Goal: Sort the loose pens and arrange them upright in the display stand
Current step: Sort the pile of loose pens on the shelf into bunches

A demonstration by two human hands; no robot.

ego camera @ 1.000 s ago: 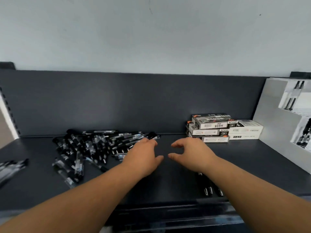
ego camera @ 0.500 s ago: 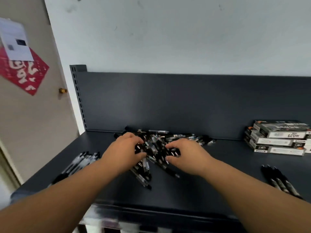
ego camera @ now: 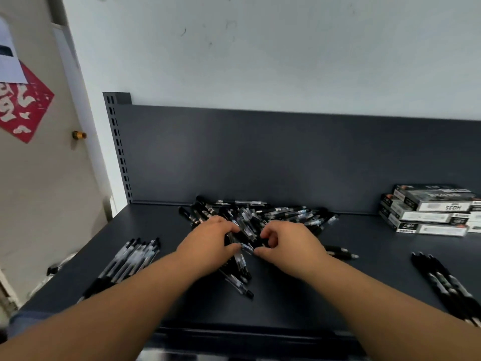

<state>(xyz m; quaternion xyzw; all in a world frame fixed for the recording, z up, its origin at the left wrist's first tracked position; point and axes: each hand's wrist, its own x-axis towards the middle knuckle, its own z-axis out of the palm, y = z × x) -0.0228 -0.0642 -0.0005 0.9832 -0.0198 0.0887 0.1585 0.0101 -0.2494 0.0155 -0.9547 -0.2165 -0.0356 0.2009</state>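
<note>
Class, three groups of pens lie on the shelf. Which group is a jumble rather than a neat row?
The middle pile, pens crossing every way; the left row and right row lie parallel.

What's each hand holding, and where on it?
The left hand pinches a pen by its barrel. Fingers of the right hand curl at that pen; grip cannot be told.

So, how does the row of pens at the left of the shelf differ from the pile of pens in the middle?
The left row lies side by side, nearly parallel; the middle pile is crossed in many directions. No hand touches the left row; in the middle pile the left hand pinches a pen and the right hand reaches in. Both lie flat on the dark shelf, none upright.
</note>
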